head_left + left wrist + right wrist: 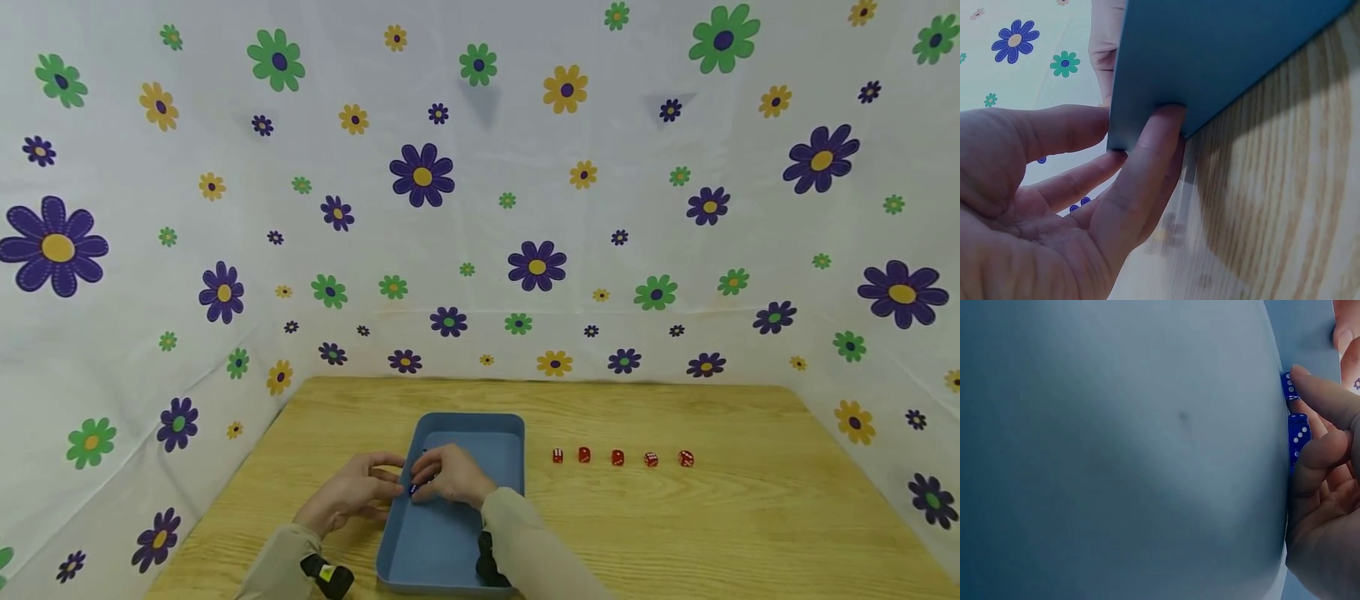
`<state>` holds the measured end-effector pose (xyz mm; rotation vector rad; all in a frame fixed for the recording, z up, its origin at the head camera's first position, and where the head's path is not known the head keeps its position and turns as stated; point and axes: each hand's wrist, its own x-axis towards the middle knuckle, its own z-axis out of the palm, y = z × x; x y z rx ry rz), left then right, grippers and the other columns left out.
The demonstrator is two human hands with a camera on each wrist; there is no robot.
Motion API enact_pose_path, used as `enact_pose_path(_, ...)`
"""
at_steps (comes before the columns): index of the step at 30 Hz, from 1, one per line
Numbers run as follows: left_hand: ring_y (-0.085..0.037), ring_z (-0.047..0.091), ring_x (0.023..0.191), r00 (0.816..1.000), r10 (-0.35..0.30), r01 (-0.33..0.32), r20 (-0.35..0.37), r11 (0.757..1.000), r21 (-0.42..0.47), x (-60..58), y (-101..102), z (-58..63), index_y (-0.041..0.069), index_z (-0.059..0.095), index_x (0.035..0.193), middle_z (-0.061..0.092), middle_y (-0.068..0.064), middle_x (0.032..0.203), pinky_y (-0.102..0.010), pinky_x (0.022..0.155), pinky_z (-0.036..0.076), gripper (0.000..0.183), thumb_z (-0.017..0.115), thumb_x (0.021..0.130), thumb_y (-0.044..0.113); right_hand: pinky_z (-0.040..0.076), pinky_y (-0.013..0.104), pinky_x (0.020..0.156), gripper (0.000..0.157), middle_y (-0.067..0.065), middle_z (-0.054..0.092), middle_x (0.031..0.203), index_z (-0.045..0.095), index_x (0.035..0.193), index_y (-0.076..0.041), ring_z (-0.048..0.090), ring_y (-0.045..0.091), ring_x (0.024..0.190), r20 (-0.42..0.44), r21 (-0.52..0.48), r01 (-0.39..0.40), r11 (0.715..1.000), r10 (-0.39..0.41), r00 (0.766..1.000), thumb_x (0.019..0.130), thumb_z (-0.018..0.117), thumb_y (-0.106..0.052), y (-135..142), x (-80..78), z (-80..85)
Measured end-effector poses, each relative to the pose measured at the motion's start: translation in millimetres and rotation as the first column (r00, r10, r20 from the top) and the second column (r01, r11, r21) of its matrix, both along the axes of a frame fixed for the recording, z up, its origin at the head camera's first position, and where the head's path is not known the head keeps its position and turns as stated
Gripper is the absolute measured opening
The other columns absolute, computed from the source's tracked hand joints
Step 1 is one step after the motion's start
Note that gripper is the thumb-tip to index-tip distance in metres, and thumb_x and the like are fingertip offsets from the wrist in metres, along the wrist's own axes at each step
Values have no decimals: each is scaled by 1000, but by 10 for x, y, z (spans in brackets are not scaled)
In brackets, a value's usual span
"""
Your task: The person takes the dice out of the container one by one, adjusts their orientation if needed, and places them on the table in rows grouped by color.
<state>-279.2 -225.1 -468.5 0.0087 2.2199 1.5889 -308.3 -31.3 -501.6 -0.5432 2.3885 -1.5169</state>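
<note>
"Where are the blue dice?"
"In the tray, near its left side; the right hand has its fingers curled round them."
"And the left hand?"
"Loosely spread, touching the tray's side."
"What could go wrong?"
"A brushing knuckle might topple one; a left-hand push might jolt the tray."

light is soft and even, the tray shadowing the table beneath.

The wood-grain counter carries a rectangular blue tray and, to the tray's right, five red dice with white pips, spaced in a row.
</note>
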Motion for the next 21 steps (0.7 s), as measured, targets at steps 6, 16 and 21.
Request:
enact_pose_path(6,-25,68,95,1000,-1,1,-1,1000,1,-5,14,-10,-2,47,139,59,-25,120,-43,71,60,51,64,91,0,39,26,45,27,-1,75,84,74,100,-10,58,10,65,-3,-11,14,1000,-14,1000,75,84,-6,1,11,-6)
enact_pose_path(16,-24,68,95,1000,14,-14,11,1000,-5,-24,18,-24,0,48,138,60,-24,121,-43,72,60,50,65,91,2,36,25,45,22,2,75,89,74,102,-9,57,10,61,56,-65,9,998,-5,998,80,80,-8,59,17,77)
enact_pose_path(21,-24,67,96,1000,13,-13,5,1000,-16,-22,10,-29,-1,47,139,59,-25,123,-43,72,60,50,65,92,4,38,25,46,23,-1,75,89,74,103,-9,58,12,63,59,-92,8,996,-3,998,81,80,-12,101,3,69)
